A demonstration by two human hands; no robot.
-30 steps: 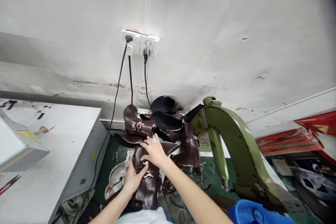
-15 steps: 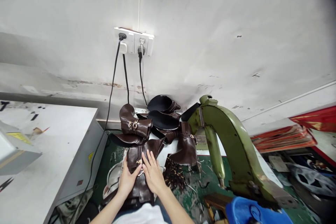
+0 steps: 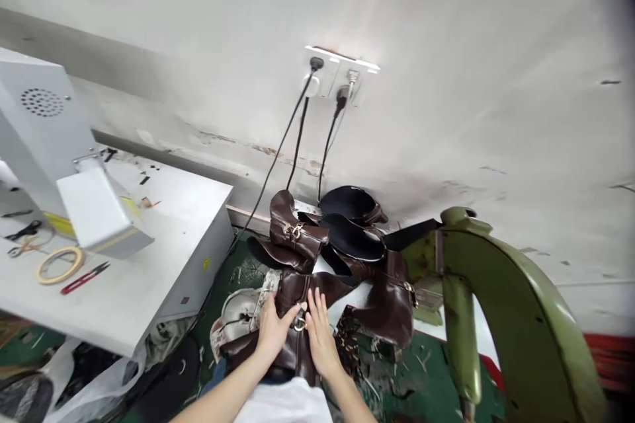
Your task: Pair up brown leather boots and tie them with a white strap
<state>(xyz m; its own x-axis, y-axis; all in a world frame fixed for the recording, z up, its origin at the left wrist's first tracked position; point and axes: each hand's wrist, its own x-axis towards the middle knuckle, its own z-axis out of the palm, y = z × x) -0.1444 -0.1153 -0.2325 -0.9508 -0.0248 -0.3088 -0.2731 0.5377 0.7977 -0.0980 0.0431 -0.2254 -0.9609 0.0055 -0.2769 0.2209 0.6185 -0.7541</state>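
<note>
Standing at the far left is a pale grey metal machine [image 3: 42, 125] with a round patch of vent holes, up on a white flat-topped table [image 3: 173, 244]. In front of it lie a cream ring-shaped roll of tape [image 3: 78, 263] and a pair of red-handled snips [image 3: 82, 279]. Lower down, a crumpled white plastic bag [image 3: 106, 380] sits beside the table. Moving across, thin black cables [image 3: 278, 153] slope down the wall, and here come the hands! The left hand [image 3: 274, 327] lies on the near side of a dark brown leather boot [image 3: 297, 358], thumb stretched towards its shiny gold buckle [image 3: 299, 324], index finger pointing up the leather; the other fingers are hidden, so I can't tell whether they grip. The boot is right in front of the person's white top [image 3: 285, 403], under both palms. The right hand [image 3: 320, 340] rests flat on its other side, fingers straight and slightly spread, thumb just beside the buckle. Behind, more brown boots [image 3: 302, 238] pile up against the wall, black linings showing; to the right, another brown leather boot [image 3: 387, 307] leans close to a big olive-green curved metal machine arm [image 3: 526, 304], and red stacked material [image 3: 612, 363] edges in beyond.
</note>
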